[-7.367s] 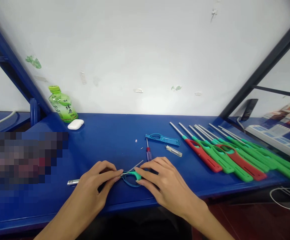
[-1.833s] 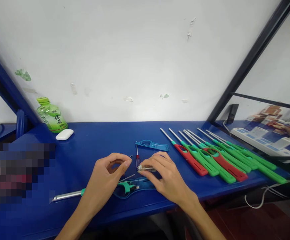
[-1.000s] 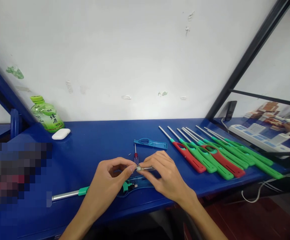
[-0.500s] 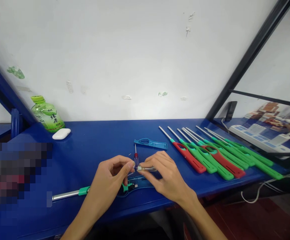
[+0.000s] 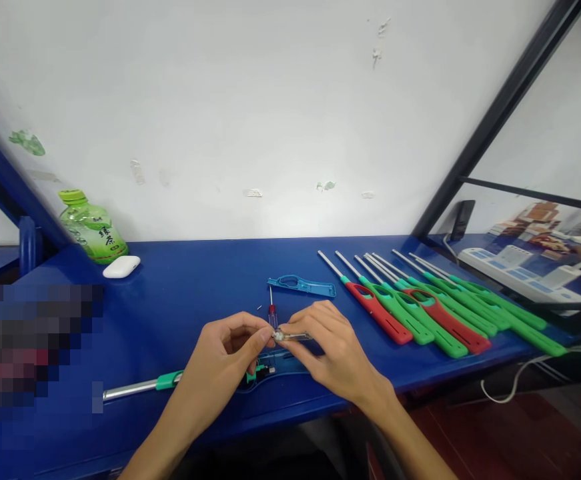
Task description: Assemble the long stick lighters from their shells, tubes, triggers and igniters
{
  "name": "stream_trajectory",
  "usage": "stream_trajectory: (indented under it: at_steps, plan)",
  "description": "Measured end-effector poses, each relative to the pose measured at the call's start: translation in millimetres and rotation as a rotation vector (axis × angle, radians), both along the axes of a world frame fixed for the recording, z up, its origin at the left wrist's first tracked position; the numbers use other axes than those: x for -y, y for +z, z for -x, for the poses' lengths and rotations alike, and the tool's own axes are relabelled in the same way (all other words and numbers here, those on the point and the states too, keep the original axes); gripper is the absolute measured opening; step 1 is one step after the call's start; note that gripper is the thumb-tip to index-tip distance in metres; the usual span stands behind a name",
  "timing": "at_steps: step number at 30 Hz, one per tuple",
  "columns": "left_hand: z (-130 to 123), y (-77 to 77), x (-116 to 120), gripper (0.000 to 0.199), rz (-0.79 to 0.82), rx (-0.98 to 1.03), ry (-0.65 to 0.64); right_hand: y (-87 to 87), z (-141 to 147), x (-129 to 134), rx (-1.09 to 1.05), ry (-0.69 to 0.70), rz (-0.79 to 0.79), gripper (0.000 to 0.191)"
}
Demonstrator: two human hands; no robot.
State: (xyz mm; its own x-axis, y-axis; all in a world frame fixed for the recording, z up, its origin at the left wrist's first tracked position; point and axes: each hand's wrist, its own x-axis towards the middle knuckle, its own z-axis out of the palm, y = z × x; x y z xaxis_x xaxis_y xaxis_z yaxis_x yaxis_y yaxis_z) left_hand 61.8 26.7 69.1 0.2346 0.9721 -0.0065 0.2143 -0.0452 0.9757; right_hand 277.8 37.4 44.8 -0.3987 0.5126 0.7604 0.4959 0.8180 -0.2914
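Observation:
My right hand (image 5: pixel 337 347) pinches a small clear lighter fuel tank (image 5: pixel 296 336) by its sides, held level above the table. At the tank's whitish left end, my left hand (image 5: pixel 227 347) has thumb and forefinger pressed together; whatever they hold is too small to make out. Below lies an opened gas lighter, with its metal barrel (image 5: pixel 133 389), green inner parts (image 5: pixel 253 375) and blue lower shell (image 5: pixel 290 364) partly covered by my hands. A screwdriver (image 5: pixel 272 313) with a red and clear handle sits just behind my fingers. Farther back rests the other blue shell half (image 5: pixel 310 287).
Several red and green gas lighters (image 5: pixel 435 313) lie in a row on the right. A green tea bottle (image 5: pixel 93 227) and a white earphone case (image 5: pixel 122 267) stand at the back left. A power strip (image 5: pixel 520 273) lies beyond the frame post. A small metal pin (image 5: pixel 259 307) is near the screwdriver.
My left fingertips have moved slightly right, from just apart from the fuel tank's end to against it. The right hand keeps its hold on the tank.

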Motion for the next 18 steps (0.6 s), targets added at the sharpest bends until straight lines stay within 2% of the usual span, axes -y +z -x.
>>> stream_trajectory:
  at_steps: [12,18]
  plan:
    - [-11,8.1,7,0.039,-0.139,-0.061,0.084,0.6,-2,2,0.091,-0.012,-0.073,0.008]
    - [-20,1.0,15,0.039,-0.174,-0.044,0.156,2.7,-2,3,0.113,-0.030,-0.116,0.014]
